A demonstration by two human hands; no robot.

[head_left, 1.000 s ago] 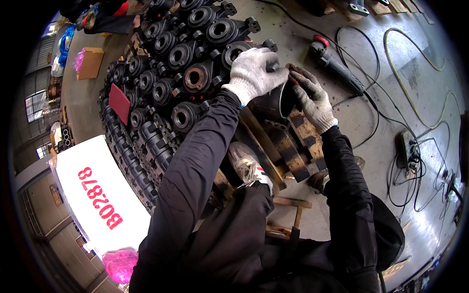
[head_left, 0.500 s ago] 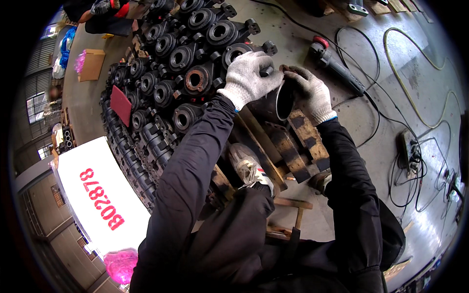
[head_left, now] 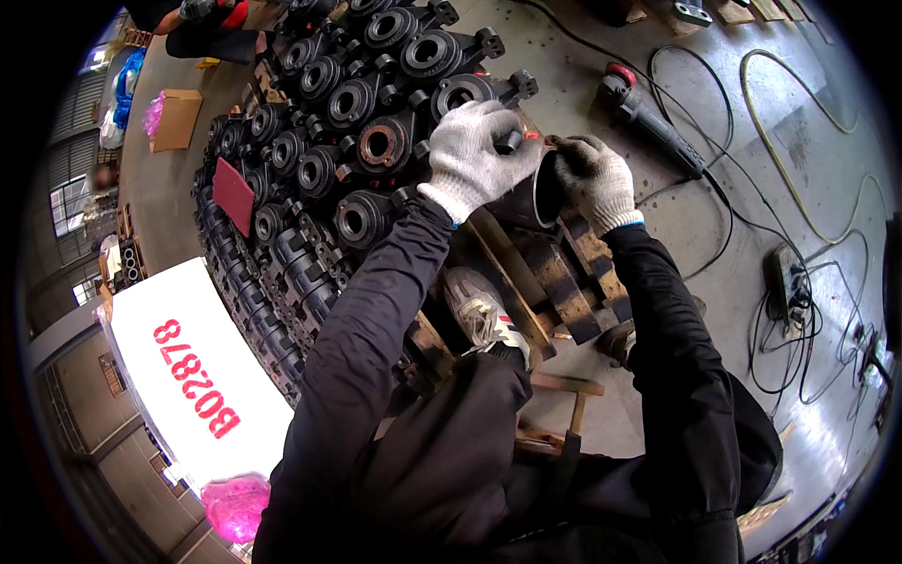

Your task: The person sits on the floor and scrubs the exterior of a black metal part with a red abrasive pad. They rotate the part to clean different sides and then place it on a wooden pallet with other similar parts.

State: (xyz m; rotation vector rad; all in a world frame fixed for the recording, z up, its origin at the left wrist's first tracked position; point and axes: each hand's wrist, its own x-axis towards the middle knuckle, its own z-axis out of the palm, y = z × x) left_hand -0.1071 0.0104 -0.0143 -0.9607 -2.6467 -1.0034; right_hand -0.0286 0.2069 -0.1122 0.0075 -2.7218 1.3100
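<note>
two hands in off-white knitted work gloves, the left hand (head_left: 481, 155) and the right hand (head_left: 594, 180), meet in the head view over a black hollow metal cylinder (head_left: 519, 207), whose round open end faces the right hand. the cylinder sits just above a stack of worn brown wooden slats (head_left: 564, 293), beyond the person's grey lace-up shoe (head_left: 473, 303). the left hand is on the cylinder's near upper side, its fingers curled well in and its thumb reaching toward the rim; a dark round-ended piece (head_left: 508, 142) shows inside the curl, and i cannot tell whether it is gripped or only lies behind the fingers. the right hand is half closed at the rim, darkly soiled fingertips bent inward close to the left hand; whether it pinches anything is hidden. left of the hands stand crowded rows of black cast-metal parts with round bores (head_left: 349, 103), one with a rust-brown ring face (head_left: 380, 144), and a flat dark-red rectangular sheet (head_left: 233, 196) leans among them. right of the hands, a black angle grinder with a red-edged disc end (head_left: 656, 126) lies on the grey floor (head_left: 799, 207), near a looping pale-yellow hose (head_left: 766, 141). at the upper left, another person's dark-clothed leg (head_left: 214, 44) shows beyond the rows.
</note>
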